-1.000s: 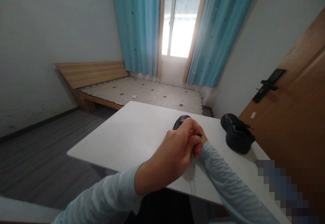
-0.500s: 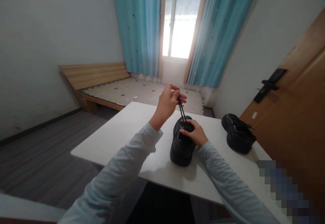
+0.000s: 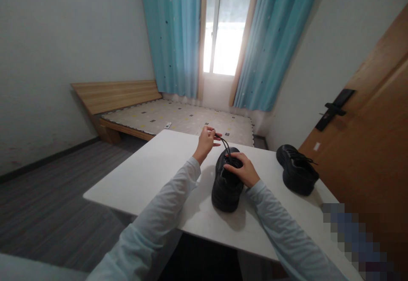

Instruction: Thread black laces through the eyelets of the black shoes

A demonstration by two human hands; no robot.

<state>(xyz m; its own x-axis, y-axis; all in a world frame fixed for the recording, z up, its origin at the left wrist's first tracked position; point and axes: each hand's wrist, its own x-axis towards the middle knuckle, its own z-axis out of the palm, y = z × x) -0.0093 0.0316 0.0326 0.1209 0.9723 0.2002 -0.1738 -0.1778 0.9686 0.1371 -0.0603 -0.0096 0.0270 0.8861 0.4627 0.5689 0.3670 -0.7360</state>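
Note:
A black shoe (image 3: 227, 194) stands on the white table in front of me, its heel toward me. My left hand (image 3: 205, 141) pinches the black shoelace (image 3: 226, 144), which bends in a loose loop from the fingers down to the front of the shoe. Those fingers are just left of the shoe and above the tabletop. Over the shoe's opening, my right hand (image 3: 244, 168) grips the upper from the right, near the tongue and lacing. Its fingers partly hide the lacing.
Another black shoe (image 3: 298, 172), laced, rests at the right of the white table (image 3: 137, 179). Beyond the table is a bed (image 3: 181, 113) with a small white object (image 3: 168, 125) on it. A wooden door (image 3: 376, 145) stands at right, beside a blurred patch.
My left hand has come down and to the left with the shoelace, which has gone from taut and straight to slack and curved. My right hand stays on the shoe.

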